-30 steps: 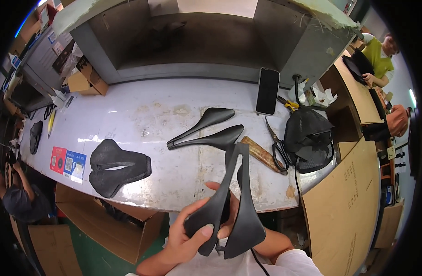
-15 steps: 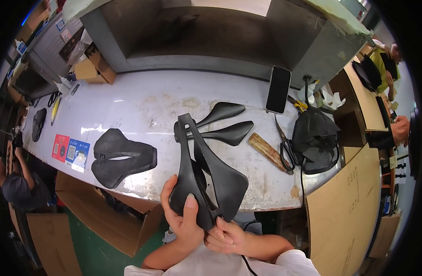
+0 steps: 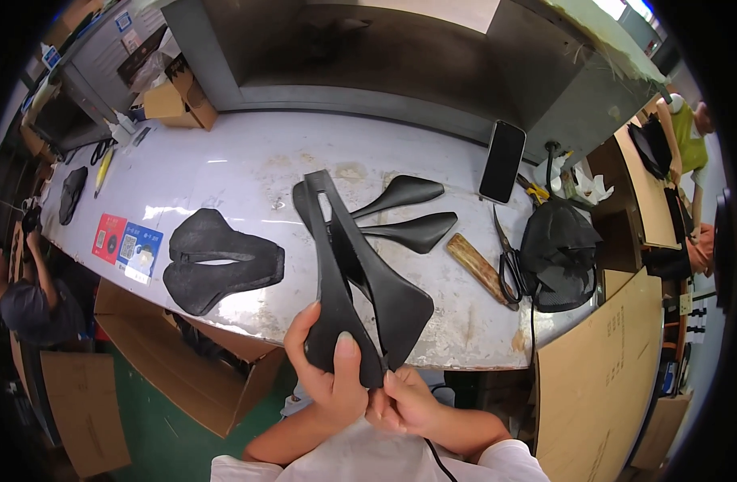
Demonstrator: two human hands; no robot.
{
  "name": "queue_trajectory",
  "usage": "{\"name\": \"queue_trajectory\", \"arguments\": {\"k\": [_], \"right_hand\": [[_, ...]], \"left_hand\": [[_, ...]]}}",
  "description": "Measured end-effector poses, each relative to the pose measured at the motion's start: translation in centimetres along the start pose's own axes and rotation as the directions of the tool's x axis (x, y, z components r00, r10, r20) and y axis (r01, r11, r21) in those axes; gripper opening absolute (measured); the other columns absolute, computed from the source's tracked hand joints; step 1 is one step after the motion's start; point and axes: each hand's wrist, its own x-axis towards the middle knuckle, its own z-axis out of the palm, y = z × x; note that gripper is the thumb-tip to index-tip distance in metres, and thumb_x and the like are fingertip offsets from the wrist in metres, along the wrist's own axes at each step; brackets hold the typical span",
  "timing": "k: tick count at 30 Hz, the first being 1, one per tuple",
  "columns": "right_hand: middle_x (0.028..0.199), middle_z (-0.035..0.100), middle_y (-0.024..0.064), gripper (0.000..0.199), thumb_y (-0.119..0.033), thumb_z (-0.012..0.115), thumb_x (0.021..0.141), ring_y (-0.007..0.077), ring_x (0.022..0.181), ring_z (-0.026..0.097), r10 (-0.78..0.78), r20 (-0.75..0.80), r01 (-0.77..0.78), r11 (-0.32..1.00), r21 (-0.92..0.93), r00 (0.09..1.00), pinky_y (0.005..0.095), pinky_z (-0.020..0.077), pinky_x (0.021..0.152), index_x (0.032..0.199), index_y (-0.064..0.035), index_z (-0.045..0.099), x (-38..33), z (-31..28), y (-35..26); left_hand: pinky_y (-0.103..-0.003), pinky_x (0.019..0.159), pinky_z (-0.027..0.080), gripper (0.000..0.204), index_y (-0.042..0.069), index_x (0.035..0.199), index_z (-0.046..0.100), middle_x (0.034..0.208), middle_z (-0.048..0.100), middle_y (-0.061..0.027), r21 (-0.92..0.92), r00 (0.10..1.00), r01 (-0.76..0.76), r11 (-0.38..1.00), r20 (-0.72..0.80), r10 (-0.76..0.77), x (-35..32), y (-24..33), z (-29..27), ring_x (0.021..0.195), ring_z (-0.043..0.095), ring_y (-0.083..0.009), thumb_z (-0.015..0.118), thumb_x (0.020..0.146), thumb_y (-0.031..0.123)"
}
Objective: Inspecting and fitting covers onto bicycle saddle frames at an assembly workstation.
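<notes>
I hold a black bicycle saddle shell (image 3: 348,277) upright in front of me, its narrow nose pointing away over the white table (image 3: 224,173). My left hand (image 3: 328,373) grips its wide rear end, thumb on the top face. My right hand (image 3: 404,402) pinches the rear edge from below. A second black shell (image 3: 404,213) lies on the table just beyond the nose. A padded black saddle cover (image 3: 220,261) lies to the left.
A phone (image 3: 502,161), scissors (image 3: 509,261), a wooden-handled tool (image 3: 477,265) and a black mesh bag (image 3: 561,249) lie at the right. Coloured cards (image 3: 127,241) sit at the table's left. Open cardboard boxes (image 3: 191,353) stand below the table edge. Other people work at both sides.
I turned the held saddle from leaning right to leaning left and brought it lower. My right hand came up to its rear edge beside my left hand.
</notes>
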Motion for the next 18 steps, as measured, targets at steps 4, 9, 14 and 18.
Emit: {"name": "queue_trajectory", "arguments": {"k": [4,9,14,18], "right_hand": [[0.061,0.058,0.0105,0.046,-0.040,0.055,0.100,0.0154,0.046,0.053,-0.577,0.067,0.445,0.545,-0.711,0.814,0.0263,0.0384,0.041,0.086,0.0031,0.064,-0.7,-0.3,-1.0],[0.156,0.008,0.0360,0.090,-0.035,0.072,0.089,0.0258,0.074,0.068,-0.520,0.423,0.608,0.255,-0.752,0.742,0.0289,0.0487,0.058,0.153,0.0020,0.019,0.1,1.0,-1.7],[0.153,-0.019,0.0378,0.107,-0.031,0.078,0.083,0.0308,0.089,0.067,-0.173,0.542,0.546,-0.029,-0.837,0.822,0.0344,0.0546,0.073,0.156,0.0002,0.007,0.4,2.0,-2.1],[0.151,-0.019,0.0405,0.108,-0.039,0.080,0.081,0.0285,0.083,0.063,-0.178,0.553,0.540,-0.120,-0.833,0.814,0.0367,0.0538,0.075,0.155,0.0022,0.013,0.7,2.1,-1.6]], "left_hand": [[-0.030,0.098,0.040,0.049,0.000,0.140,0.035,0.129,0.049,-0.0127,0.034,0.998,0.059,0.998,0.018,-0.059,1.3,0.0,-0.7,0.112,0.050,-0.0165,0.052,0.097,0.013],[-0.030,0.098,0.041,0.047,-0.001,0.140,0.036,0.129,0.049,-0.0128,-0.025,0.986,0.156,0.987,0.069,-0.154,1.3,0.2,-0.5,0.112,0.050,-0.0165,0.051,0.097,0.013],[-0.030,0.097,0.041,0.046,0.000,0.139,0.036,0.129,0.050,-0.0131,-0.074,0.986,0.164,0.984,0.052,-0.161,0.9,0.8,-0.3,0.111,0.051,-0.0167,0.051,0.098,0.014],[-0.030,0.096,0.041,0.046,0.000,0.139,0.036,0.128,0.049,-0.0130,-0.004,0.995,0.077,0.997,0.056,-0.077,0.4,-0.3,-0.6,0.111,0.050,-0.0164,0.052,0.098,0.015]]}}
